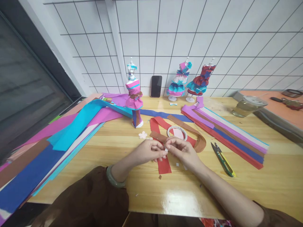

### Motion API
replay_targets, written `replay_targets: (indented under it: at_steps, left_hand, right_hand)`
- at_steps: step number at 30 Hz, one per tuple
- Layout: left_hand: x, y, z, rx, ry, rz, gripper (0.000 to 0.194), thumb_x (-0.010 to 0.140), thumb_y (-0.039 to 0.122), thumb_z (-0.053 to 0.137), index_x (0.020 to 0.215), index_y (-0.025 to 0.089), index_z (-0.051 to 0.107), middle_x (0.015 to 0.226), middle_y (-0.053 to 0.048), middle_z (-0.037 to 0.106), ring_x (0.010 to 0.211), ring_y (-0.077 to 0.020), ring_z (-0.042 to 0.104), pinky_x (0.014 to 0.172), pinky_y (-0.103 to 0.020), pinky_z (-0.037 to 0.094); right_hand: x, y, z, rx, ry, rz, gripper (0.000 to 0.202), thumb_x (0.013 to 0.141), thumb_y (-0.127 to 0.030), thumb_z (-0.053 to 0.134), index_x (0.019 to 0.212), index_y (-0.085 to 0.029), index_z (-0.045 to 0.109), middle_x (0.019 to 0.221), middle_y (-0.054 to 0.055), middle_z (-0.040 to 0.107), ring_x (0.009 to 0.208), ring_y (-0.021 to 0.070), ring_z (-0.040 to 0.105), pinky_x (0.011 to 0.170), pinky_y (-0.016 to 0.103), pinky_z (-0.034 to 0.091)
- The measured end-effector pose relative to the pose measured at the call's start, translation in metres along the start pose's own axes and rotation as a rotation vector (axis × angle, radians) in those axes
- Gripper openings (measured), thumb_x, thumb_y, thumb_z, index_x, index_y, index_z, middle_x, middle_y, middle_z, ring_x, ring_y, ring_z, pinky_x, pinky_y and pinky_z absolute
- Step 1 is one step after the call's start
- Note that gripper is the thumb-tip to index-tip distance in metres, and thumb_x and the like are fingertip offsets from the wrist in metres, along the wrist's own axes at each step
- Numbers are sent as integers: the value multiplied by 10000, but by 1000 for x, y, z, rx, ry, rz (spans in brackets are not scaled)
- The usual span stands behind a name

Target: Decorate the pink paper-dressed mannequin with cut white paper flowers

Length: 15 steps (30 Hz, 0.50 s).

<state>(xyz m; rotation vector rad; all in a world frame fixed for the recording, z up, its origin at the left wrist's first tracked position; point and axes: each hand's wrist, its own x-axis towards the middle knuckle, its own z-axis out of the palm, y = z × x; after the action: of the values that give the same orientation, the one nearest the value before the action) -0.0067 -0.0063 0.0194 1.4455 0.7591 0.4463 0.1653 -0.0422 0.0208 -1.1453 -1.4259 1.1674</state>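
Observation:
My left hand [150, 150] and my right hand [183, 152] meet over the middle of the table. Their thumbs and fingertips pinch a small white piece [166, 150]; what it is made of is too small to tell. A red fabric strip [165, 167] lies under the fingers. Just behind them is a brown strip [158, 136]; whether a finger touches it I cannot tell. A tape roll [168, 132] rests beyond my right hand. Left of it lies a pale flower-shaped cutout [142, 135].
Yellow-green thread snips [223, 160] lie to the right. Fabric strips [71, 126] cover the left side, with more strips [234, 134] at right. Small dressed mannequins [134, 94] and a phone [156, 86] stand at the back. A lidded cup [248, 106] is far right.

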Motion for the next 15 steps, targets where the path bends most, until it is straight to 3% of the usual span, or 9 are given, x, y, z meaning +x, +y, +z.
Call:
replay_targets:
  at_steps: [4,7,10,13,15]
  left_hand:
    - [2,2,-2,-119,157,104,380,679,392,668,918,136,520,779,-34,582,608,-94,551,501,-203,452]
    - [4,2,-2,-261,242,172,425,651,328,705,978,153,498,969,-80,551,826,-159,573,580,-237,497]
    - [4,1,1,-348,179,215,440,644,233,718,1021,165,502,1076,-101,533,1011,-204,531,727,-277,496]
    - [4,-1,5,-368,71,225,469,639,170,712,1057,174,500,1138,-111,522,1063,-224,514,775,-299,485]
    - [3,-1,6,-323,63,227,465,649,158,697,1072,175,505,1158,-116,524,1066,-226,516,793,-310,477]
  right_hand:
    - [0,3,1,-42,13,-33,203,770,-396,590,792,-195,590,750,17,531,583,104,460,521,236,398]
    - [-1,8,3,-111,2,-98,180,794,-376,568,819,-201,602,800,34,553,686,139,509,611,270,432]
    - [-1,11,4,-145,-22,-145,157,809,-354,556,840,-211,615,843,50,565,768,166,537,682,302,446]
    - [-1,11,5,-156,5,-170,135,805,-340,564,844,-225,623,874,56,551,813,178,537,711,318,449]
    - [-2,10,5,-162,34,-174,131,803,-342,567,844,-234,630,871,53,540,816,179,532,720,324,447]
